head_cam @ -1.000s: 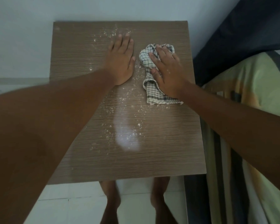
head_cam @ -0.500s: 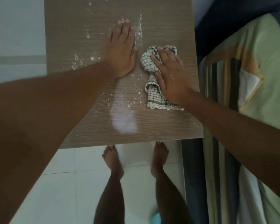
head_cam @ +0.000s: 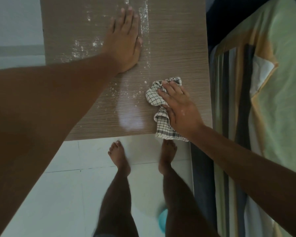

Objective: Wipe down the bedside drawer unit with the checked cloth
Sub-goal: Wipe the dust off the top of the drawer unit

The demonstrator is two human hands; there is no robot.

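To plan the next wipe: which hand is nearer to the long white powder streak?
Left. The left hand lies flat just left of the streak; the right hand holds the checked cloth, well toward the near edge.

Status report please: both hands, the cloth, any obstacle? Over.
Left hand flat on drawer unit top. Right hand grips checked cloth at front edge, tail overhanging. Only white powder streaks ahead.
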